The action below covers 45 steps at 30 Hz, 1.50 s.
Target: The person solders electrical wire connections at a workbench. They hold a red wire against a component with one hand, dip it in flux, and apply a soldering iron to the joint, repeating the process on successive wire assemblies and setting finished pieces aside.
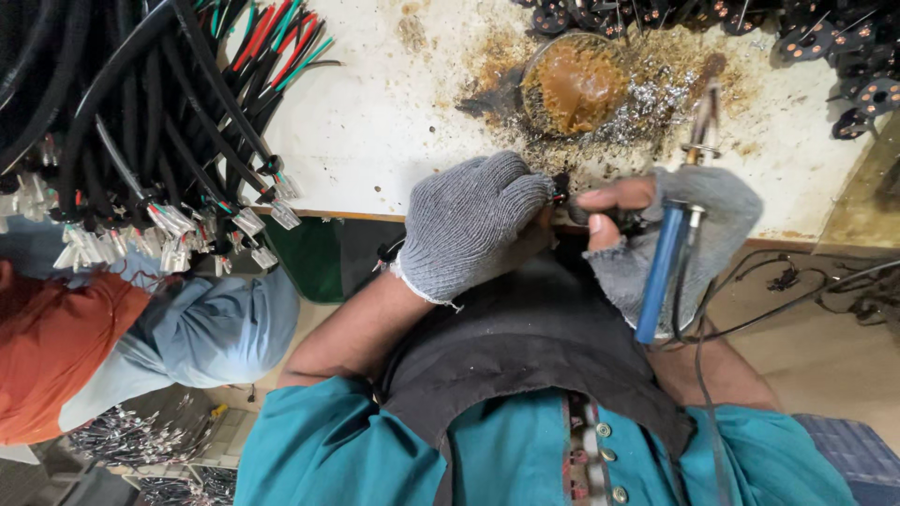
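Observation:
My left hand (473,225), in a grey knit glove, pinches a small black part with thin wires (561,190) at the near edge of the white workbench (375,122). My right hand (656,230), in a fingerless grey glove, holds a blue-handled soldering iron (667,262) whose tip points up toward a round tin of brown flux (574,84). The right thumb and fingers also touch the small black part.
Bundles of black cables with white connectors (159,178) hang over the bench at the left. Small black round parts (834,47) lie along the far edge. Solder splatter surrounds the tin. A person in orange and blue cloth (141,328) sits at my left.

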{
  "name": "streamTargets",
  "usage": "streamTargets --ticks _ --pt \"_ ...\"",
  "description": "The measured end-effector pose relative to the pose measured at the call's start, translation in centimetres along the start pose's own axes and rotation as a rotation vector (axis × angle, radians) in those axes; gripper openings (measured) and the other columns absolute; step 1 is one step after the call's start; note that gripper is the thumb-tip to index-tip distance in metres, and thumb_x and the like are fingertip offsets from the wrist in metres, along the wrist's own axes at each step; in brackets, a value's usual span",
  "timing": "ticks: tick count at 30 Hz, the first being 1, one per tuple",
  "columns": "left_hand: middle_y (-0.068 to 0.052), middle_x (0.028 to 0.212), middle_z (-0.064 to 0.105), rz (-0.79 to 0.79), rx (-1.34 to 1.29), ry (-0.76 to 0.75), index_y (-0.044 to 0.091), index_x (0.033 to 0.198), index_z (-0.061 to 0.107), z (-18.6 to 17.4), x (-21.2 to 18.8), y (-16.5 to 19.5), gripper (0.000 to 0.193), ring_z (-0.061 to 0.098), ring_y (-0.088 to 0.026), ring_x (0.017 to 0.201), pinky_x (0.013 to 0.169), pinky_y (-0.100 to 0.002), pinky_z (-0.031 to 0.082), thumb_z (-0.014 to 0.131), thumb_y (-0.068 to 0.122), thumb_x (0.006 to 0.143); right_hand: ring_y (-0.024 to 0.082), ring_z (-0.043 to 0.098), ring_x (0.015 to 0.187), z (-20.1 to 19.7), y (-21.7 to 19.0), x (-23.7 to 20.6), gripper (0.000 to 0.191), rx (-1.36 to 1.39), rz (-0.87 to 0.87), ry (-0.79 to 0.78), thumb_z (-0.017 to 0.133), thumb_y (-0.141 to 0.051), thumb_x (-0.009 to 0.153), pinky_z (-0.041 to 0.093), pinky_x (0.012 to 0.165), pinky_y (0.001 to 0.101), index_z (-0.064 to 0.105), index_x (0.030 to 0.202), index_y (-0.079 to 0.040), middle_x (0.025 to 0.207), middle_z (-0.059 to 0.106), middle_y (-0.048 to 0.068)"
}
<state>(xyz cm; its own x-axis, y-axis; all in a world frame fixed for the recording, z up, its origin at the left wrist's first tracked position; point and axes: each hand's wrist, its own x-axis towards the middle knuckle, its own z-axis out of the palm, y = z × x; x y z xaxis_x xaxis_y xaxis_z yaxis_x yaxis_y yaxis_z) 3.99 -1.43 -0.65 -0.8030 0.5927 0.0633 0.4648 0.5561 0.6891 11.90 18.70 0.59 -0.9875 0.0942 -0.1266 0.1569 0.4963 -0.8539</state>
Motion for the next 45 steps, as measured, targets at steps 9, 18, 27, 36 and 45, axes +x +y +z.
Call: streamTargets --ticks 9,18,27,36,45 --pt "-0.005 0.091 0.058 0.007 -0.013 0.006 0.017 0.104 0.067 0.3 -0.1 -0.2 0.03 0.064 -0.026 0.078 0.061 -0.041 0.049 0.08 0.027 0.08 0.023 0.076 0.101 0.8 0.3 0.7 0.043 0.145 -0.133 0.036 0.075 -0.008 0.106 0.061 0.095 0.032 0.039 0.13 -0.008 0.105 0.075 0.012" --pt "-0.004 0.09 0.058 0.011 0.01 0.006 0.017 0.102 0.066 0.5 -0.1 0.1 0.027 0.064 -0.026 0.078 0.062 -0.041 0.049 0.08 0.027 0.081 0.022 0.075 0.102 -0.3 -0.9 0.4 0.022 0.088 -0.002 0.035 0.074 -0.011 0.108 0.059 0.096 0.0297 0.057 0.118 -0.002 0.109 0.074 0.013" --pt "-0.004 0.09 0.058 -0.003 0.01 0.004 0.018 0.103 0.068 0.6 -0.2 -0.1 0.029 0.064 -0.025 0.077 0.06 -0.041 0.048 0.081 0.028 0.079 0.025 0.076 0.103 1.1 1.1 0.3 0.038 0.214 -0.235 0.051 0.072 -0.002 0.104 0.062 0.096 0.0318 0.043 0.127 -0.01 0.113 0.073 0.014" --pt "-0.005 0.09 0.058 0.008 0.013 0.009 0.016 0.102 0.068 0.3 -0.2 0.0 0.03 0.064 -0.026 0.078 0.06 -0.041 0.049 0.081 0.027 0.078 0.027 0.074 0.094 -0.1 -1.2 0.6 0.016 -0.028 -0.005 -0.015 0.074 0.001 0.102 0.059 0.087 0.0344 0.067 0.115 -0.005 0.104 0.075 0.016" --pt "-0.004 0.087 0.058 -0.003 0.0 0.032 0.017 0.097 0.067 0.4 -0.4 0.5 0.024 0.064 -0.026 0.076 0.06 -0.041 0.049 0.08 0.027 0.079 0.026 0.077 0.097 1.0 0.3 0.2 0.022 0.075 -0.227 0.016 0.072 0.006 0.097 0.061 0.088 0.0315 0.06 0.113 -0.003 0.104 0.075 0.015"
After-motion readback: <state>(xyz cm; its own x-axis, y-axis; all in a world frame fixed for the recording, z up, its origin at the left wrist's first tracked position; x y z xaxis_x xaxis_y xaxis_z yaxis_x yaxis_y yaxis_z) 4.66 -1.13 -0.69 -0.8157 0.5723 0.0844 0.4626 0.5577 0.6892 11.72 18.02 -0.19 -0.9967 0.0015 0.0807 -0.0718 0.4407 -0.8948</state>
